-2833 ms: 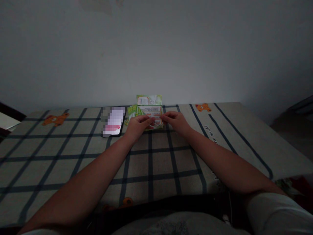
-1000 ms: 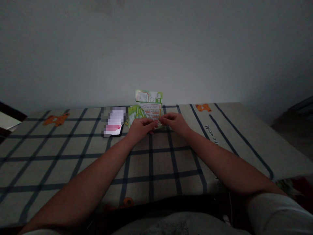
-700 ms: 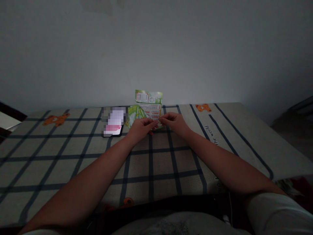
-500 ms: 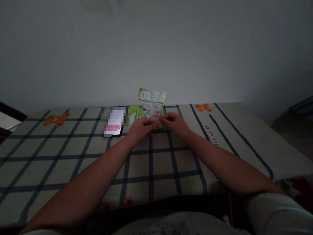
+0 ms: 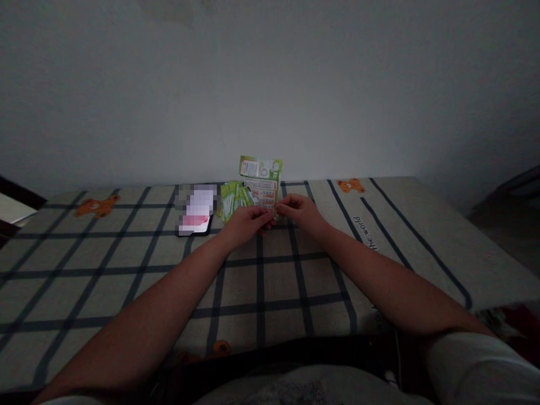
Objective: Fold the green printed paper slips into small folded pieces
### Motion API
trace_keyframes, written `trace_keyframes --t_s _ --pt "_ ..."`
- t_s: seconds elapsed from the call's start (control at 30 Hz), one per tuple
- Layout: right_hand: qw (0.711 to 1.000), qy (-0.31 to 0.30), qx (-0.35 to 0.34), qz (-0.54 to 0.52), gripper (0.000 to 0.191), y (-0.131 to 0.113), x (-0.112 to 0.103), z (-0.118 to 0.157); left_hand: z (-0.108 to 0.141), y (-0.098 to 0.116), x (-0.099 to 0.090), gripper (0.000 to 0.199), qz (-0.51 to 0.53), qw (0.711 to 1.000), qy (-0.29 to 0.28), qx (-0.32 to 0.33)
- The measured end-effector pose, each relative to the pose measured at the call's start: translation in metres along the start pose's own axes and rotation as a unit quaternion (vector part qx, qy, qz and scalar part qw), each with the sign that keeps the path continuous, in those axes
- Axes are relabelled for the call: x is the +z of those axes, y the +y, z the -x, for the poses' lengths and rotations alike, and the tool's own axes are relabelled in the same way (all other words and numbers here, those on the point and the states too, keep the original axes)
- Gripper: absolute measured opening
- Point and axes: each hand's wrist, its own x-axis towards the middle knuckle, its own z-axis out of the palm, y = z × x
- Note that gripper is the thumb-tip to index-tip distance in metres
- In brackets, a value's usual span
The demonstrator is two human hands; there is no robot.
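A green-and-white printed sheet (image 5: 264, 179), creased across its upper part and covered in small print, stands upright between my hands. My left hand (image 5: 248, 224) pinches its lower edge between thumb and fingers. Close beside it, my right hand (image 5: 301, 210) has its thumb and forefinger pressed together at the sheet's lower right corner. Several green-and-white printed pieces (image 5: 233, 201), looking like cards or small packets, lie in a loose pile behind my left hand. The sheet partly covers this pile.
A phone (image 5: 196, 211) with a lit, blurred-out screen lies left of the pile. The table wears a checked cloth (image 5: 278, 281) with bear prints. Behind its far edge rises a plain wall (image 5: 270, 84).
The sheet's top has dipped slightly, and its right edge has shifted a little left. My fingers have moved only slightly; the phone and pile stay put.
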Motion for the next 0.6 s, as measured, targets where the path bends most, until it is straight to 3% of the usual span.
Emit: trace_keyframes --t_s 0.27,0.6 --pt "1.0 0.007 -0.002 -0.006 0.028 -0.0002 0.0022 0.0002 0.0005 -0.0013 0.0009 0.035 0.04 0.999 0.008 -0.017" --pt "1.0 0.007 0.012 -0.022 0.029 0.0022 0.0019 -0.0013 0.0021 0.0019 0.0011 0.03 0.01 1.0 0.004 -0.02"
